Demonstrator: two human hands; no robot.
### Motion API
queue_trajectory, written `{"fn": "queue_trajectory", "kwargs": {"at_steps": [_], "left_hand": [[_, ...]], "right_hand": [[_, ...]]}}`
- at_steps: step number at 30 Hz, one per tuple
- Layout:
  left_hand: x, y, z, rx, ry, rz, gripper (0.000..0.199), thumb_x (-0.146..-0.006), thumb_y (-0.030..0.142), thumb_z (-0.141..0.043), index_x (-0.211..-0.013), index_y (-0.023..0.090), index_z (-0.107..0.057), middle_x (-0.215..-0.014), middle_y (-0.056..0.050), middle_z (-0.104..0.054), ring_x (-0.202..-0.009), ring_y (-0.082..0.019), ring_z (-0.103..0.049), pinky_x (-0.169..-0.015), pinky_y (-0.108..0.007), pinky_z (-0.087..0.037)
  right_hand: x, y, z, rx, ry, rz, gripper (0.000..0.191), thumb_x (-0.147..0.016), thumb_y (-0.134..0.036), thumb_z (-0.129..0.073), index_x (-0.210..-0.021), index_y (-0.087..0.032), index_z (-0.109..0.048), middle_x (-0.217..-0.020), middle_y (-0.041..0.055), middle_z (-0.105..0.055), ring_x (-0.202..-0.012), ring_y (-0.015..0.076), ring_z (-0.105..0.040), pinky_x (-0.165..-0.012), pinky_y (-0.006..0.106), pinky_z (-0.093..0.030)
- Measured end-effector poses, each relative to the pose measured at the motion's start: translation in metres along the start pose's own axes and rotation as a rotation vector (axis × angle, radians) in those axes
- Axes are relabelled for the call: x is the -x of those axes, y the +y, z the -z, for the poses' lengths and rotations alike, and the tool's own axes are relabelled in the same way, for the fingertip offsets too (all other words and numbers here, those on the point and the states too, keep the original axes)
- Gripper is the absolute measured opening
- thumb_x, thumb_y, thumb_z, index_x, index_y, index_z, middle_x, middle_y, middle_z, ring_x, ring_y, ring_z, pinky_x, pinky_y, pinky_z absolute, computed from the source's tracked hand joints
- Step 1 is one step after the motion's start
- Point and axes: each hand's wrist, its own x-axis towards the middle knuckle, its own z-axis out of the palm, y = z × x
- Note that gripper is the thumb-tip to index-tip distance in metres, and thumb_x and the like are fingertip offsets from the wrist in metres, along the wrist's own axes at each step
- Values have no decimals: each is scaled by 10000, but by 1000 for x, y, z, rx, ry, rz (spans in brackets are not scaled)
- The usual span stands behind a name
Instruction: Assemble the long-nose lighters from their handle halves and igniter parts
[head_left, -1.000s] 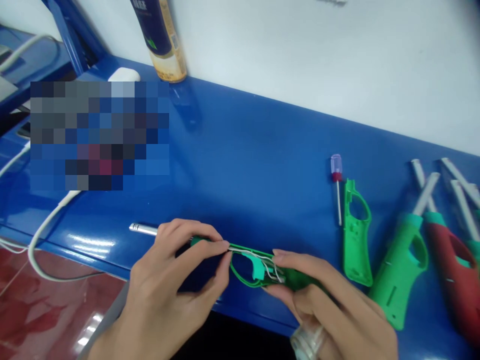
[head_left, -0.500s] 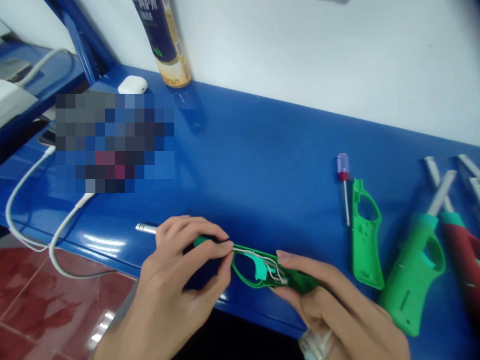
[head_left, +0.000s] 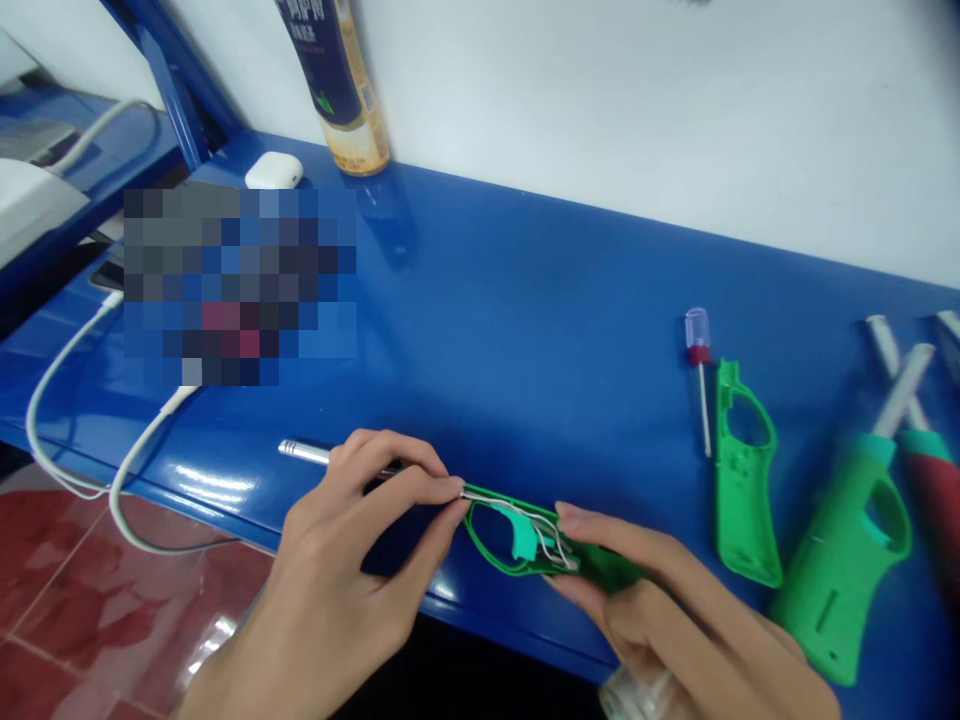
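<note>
An opened green lighter body [head_left: 491, 565] lies between my hands near the table's front edge, with a teal trigger [head_left: 523, 535] and thin wires [head_left: 547, 545] showing inside. My left hand [head_left: 367, 540] pinches the wire at the body's left end between thumb and index finger. Out past its knuckles sticks a silver metal tube [head_left: 304, 452]. My right hand [head_left: 660, 590] grips the right end of the body, thumb and fingers on opposite sides. The far right part of the body is hidden by that hand.
To the right are a small screwdriver [head_left: 700, 375], a loose green half shell [head_left: 742, 500], a closed green lighter [head_left: 844, 560] and a red one [head_left: 937, 480]. A bottle [head_left: 341, 90], white case [head_left: 274, 171], white cables [head_left: 135, 450] and a blurred-out area are at the left.
The view has shifted slightly, so the table items appear a little further right. My left fingers have moved slightly at the wire; the green part near them is now covered. My right hand keeps its grip.
</note>
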Motion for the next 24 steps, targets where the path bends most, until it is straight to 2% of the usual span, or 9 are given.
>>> {"fn": "queue_trajectory", "kwargs": {"at_steps": [4, 11, 16, 19, 21, 24], "left_hand": [[0, -4, 4, 49, -33, -2, 175, -968, 121, -630, -976, 281, -700, -1066, 16, -624, -931, -117, -615, -783, -278, -506], [-2, 1, 0, 20, 51, -28, 115, -930, 124, -644, -915, 235, -673, -1005, 11, -625, -854, -115, -621, -811, -313, -503], [-3, 0, 0, -2, 0, -19, 89, -930, 126, -620, -913, 213, -622, -1008, 4, -605, -841, -112, -599, -809, -308, -490], [-3, -4, 1, 5, -42, -77, 133, -963, 100, -593, -1023, 214, -625, -1069, -12, -598, -932, -118, -592, -832, -278, -492], [-5, -6, 2, -1, -89, -126, 165, -994, 92, -567, -1090, 216, -618, -1099, -22, -600, -994, -128, -581, -863, -268, -491], [-10, -8, 2, -37, -135, -181, 152, -1028, 121, -534, -1120, 217, -607, -1096, -29, -625, -1014, -149, -583, -880, -284, -497]], "right_hand": [[-2, 0, 1, 2, -31, 35, 240, -974, -51, -472, -817, -216, -549, -1271, 53, -717, -1097, 150, -740, -946, 183, -590], [1, -1, -4, -18, 5, 28, 232, -969, -41, -491, -822, -206, -562, -1268, 57, -716, -1101, 165, -740, -957, 208, -603], [2, 0, -10, 87, 35, 83, 210, -926, -38, -534, -809, -208, -571, -1269, 42, -721, -1062, 143, -752, -898, 145, -603], [-1, 2, -7, 127, 25, 109, 136, -962, -128, -567, -855, -206, -599, -1302, 60, -710, -1135, 202, -725, -929, 253, -629], [-4, 4, -3, 140, -16, 131, 161, -997, -181, -530, -853, -215, -593, -1334, 58, -696, -1158, 232, -706, -890, 320, -650], [-9, 8, 4, 99, -38, 105, 232, -1015, -217, -506, -784, -235, -514, -1255, 37, -732, -1086, 210, -718, -804, 298, -655]]}}
